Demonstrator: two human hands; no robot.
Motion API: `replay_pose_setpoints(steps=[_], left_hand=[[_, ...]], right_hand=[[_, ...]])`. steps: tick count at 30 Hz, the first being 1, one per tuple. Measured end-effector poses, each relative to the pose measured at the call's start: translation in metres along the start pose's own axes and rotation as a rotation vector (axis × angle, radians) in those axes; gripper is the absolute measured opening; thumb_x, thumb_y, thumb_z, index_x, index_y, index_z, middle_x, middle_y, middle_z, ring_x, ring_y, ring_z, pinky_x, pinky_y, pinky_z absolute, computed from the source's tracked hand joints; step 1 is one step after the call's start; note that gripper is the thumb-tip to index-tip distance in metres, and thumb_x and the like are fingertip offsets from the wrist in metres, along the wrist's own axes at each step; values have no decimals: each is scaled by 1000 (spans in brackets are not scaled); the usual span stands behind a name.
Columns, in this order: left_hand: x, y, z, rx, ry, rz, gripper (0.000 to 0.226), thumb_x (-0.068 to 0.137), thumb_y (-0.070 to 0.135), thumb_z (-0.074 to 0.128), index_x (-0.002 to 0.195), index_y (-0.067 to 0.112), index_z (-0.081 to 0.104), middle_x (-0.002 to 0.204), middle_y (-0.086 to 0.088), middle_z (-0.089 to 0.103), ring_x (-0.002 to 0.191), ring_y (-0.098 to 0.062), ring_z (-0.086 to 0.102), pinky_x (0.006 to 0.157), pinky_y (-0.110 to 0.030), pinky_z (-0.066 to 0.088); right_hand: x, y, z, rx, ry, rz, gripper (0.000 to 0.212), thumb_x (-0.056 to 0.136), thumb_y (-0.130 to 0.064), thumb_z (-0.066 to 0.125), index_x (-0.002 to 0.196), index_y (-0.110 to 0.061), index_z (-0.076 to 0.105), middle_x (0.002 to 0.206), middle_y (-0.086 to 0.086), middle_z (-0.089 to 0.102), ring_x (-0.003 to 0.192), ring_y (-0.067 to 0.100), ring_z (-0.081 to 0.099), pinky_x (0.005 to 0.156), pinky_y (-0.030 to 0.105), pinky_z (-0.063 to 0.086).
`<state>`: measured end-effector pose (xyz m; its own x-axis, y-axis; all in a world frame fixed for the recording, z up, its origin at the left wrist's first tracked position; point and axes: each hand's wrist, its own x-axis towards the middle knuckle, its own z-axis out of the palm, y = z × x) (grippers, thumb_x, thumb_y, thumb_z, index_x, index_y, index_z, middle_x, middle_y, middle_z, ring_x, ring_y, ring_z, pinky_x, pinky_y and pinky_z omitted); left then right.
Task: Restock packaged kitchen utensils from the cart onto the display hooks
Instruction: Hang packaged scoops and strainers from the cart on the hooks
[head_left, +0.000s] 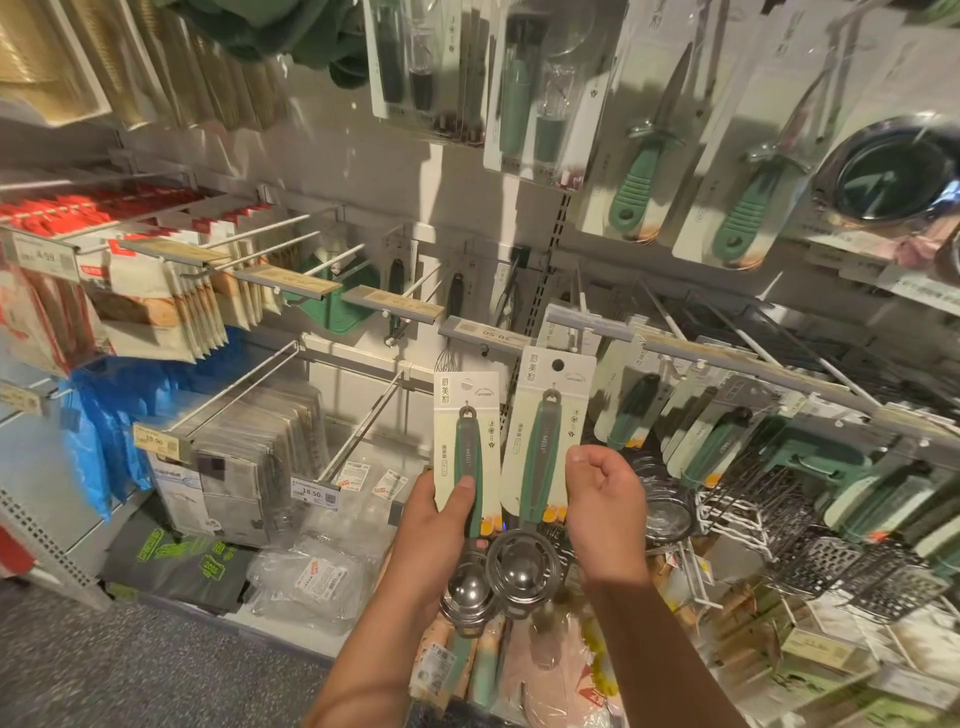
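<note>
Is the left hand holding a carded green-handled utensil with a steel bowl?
Yes, the left hand grips the green-handled steel-bowled utensil on its cream card, thumb across the handle.

two carded scoops (498, 467) side by side below hooks (576, 312)

Two cream cards, one (464, 441) beside the other (553, 415), carry utensils with green-and-grey handles and shiny silver bowls. Blue plastic bags (104, 441) hang left, below red-and-white packets (104, 223). A grey speckled floor (130, 665) lies underneath.
</note>
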<state>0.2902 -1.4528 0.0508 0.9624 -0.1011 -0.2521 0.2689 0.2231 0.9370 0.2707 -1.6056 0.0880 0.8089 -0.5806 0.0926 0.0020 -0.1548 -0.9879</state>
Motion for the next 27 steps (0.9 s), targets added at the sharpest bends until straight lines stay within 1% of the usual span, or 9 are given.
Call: replay_pose_setpoints(steps=[4,7,11,14,18,21,24,26,27], left_hand=[[0,0,-1,-4,-6,3,23,106,32,55,129,30,58,119,5,74,98,-14,74,76,-35,64],[-1,1,-1,-8,-10,2,24,107,31,55,130,30,57,120,6,74,98,-12,74,74,-32,63],[0,1,-1,-7,-10,3,24,106,31,55,130,29,58,118,4,74,97,-15,75,75,-33,63],[0,1,-2,-1,4,9,25,106,31,56,131,28,58,119,5,74,99,-15,74,76,-34,63],[0,2,-5,8,27,18,24,105,31,57,129,27,60,119,4,73,98,-15,74,75,-34,63],[0,3,-5,24,46,30,22,105,30,58,127,26,61,116,3,73,96,-15,73,73,-33,62],[0,3,-4,34,36,28,24,105,30,58,128,26,62,114,5,75,94,-14,74,67,-28,58],[-1,2,-2,37,23,25,24,105,30,59,128,27,62,112,6,76,93,-14,75,66,-28,57],[-1,2,-1,40,19,26,24,104,30,59,128,27,63,110,6,77,92,-15,75,66,-28,57]], right_hand=[[6,-7,-2,42,43,13,16,105,-18,57,93,-25,62,90,-9,68,73,-4,61,59,6,43],[12,-12,-2,68,70,37,14,105,-19,58,95,-26,63,98,-8,69,80,-5,63,64,10,45],[20,-17,-1,86,98,74,9,104,-20,60,104,-16,68,100,-6,70,88,0,62,69,14,44],[27,-16,0,69,83,103,9,104,-23,61,107,-18,68,102,-9,69,92,0,62,69,16,43],[29,-8,-1,102,47,156,23,103,-24,62,125,-19,64,118,-6,66,108,11,62,88,25,45],[25,-1,-1,128,21,171,34,103,-23,63,135,-18,57,124,-4,63,107,9,60,92,26,42],[19,3,3,96,-31,200,30,102,-23,63,131,-18,60,122,-3,65,104,5,61,96,31,47],[15,5,6,62,-70,218,20,101,-23,64,121,-19,66,116,-1,69,103,10,65,99,39,53],[13,6,8,53,-92,223,15,101,-23,64,115,-20,67,112,0,71,100,12,67,96,39,56]])
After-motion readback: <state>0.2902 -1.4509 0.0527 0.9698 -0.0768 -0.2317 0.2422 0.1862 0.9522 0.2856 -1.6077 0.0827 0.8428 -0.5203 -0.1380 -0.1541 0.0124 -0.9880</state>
